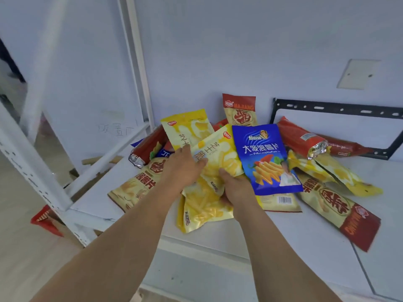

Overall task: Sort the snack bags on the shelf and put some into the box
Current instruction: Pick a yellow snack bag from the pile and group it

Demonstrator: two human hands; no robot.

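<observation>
A heap of snack bags lies on the white shelf (294, 232). My left hand (181, 168) rests on a yellow bag (220, 153), thumb against its front, with a second yellow bag (187, 127) just behind. My right hand (236, 188) grips the lower edge of the same yellow bag. A blue bag (266, 158) stands tilted right beside my right hand. Another yellow bag (202, 212) lies flat under my hands. Tan and red bags lie at the left (135, 186), at the right (340, 210) and upright at the back (239, 110). No box is clearly in view.
Red bags (298, 138) lie at the back beside a black metal bracket (340, 110) that leans on the wall. More yellow bags (333, 171) lie at the right. White shelf posts (28, 162) stand at the left. A red bag (43, 221) lies below the shelf corner.
</observation>
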